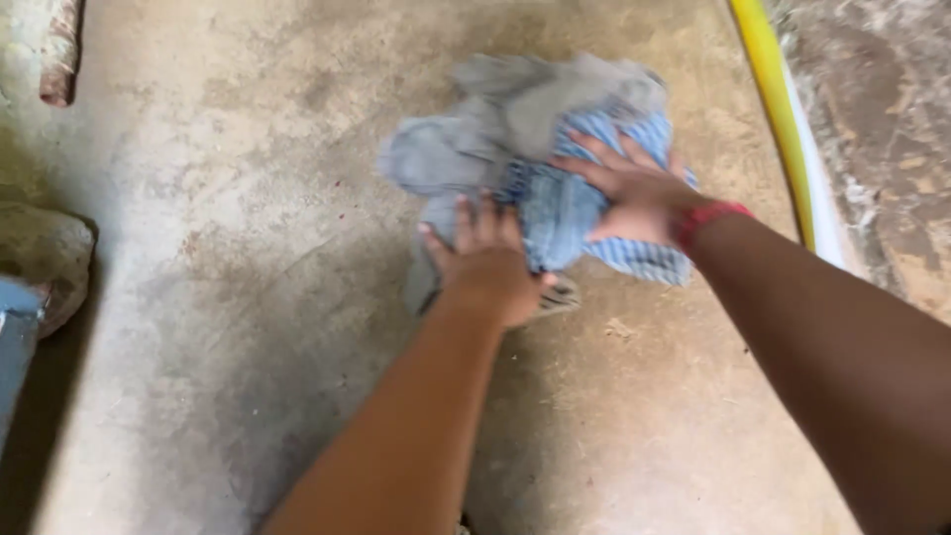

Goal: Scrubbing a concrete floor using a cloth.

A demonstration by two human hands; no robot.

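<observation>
A crumpled heap of cloth, grey on top and blue-and-white striped lower down, lies on a bare concrete floor. My left hand presses flat on the heap's near left edge, fingers spread. My right hand, with a red band at the wrist, lies palm down on the striped part at the right. Both hands are blurred by motion. I cannot tell whether either one grips the fabric.
A yellow hose or pipe runs along the floor at the right, next to a white strip and rough ground. A stone and a blue-grey object sit at the left edge.
</observation>
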